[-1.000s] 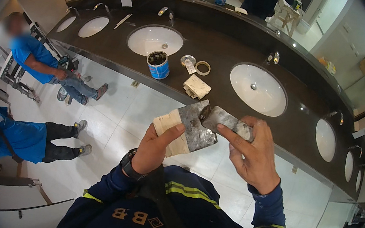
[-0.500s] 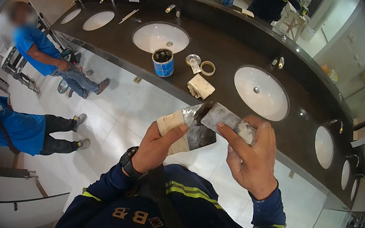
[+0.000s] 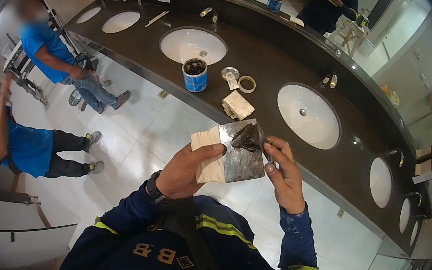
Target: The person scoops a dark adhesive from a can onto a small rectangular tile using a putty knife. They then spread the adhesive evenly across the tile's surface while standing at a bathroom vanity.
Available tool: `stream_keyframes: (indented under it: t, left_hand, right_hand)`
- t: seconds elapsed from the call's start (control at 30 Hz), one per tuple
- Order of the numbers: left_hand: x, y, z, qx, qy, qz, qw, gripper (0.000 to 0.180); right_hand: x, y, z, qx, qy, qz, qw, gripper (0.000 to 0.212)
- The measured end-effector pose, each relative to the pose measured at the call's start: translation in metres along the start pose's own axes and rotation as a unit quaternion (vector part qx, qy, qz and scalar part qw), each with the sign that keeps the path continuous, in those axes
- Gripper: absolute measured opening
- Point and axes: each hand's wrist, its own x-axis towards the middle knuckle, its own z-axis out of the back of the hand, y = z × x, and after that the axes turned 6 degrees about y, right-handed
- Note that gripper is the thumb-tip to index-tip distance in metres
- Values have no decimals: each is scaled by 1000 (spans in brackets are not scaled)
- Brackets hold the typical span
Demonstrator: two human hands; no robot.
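My left hand point(image 3: 181, 171) is closed around the pale, tape-wrapped end of a wide putty knife point(image 3: 239, 168), thumb on top. Its flat metal blade faces up and carries a lump of dark paste point(image 3: 248, 138). At the blade's right edge, my right hand point(image 3: 287, 180) pinches a thin metal scraper point(image 3: 267, 154), seen nearly edge-on and partly behind the fingers. Beyond them on the dark counter point(image 3: 269, 60) stands an open blue can point(image 3: 195, 80) with dark paste inside. Beside it lie a roll of tape point(image 3: 246, 84) and a folded cream-coloured bundle point(image 3: 237, 106).
White basins point(image 3: 308, 116) are sunk along the counter, with taps behind them. A small round lid point(image 3: 230, 73) lies near the can. Two people in blue shirts point(image 3: 46, 52) are on the tiled floor at the left. A mirror runs along the back.
The putty knife's blade has turned face up, showing the paste. My right hand has tipped the scraper from flat to nearly edge-on. The nearer person at left has shifted an arm.
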Motion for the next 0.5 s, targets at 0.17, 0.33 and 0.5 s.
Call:
stream_keyframes:
  t: [0.17,0.33,0.5]
  left_hand:
    - [-3,-3,-4,-7,9,-9,1000,41]
    - [3,5,2,-35,27,34,998,41]
    - [-7,-2,-14,-8,-6,9,1000,36]
  right_hand:
    - [-2,-1,10,17,-17,-4,1000,41]
    - [5,5,2,32,2,50,998,42]
    - [1,0,20,-76,-21,-50,996,41]
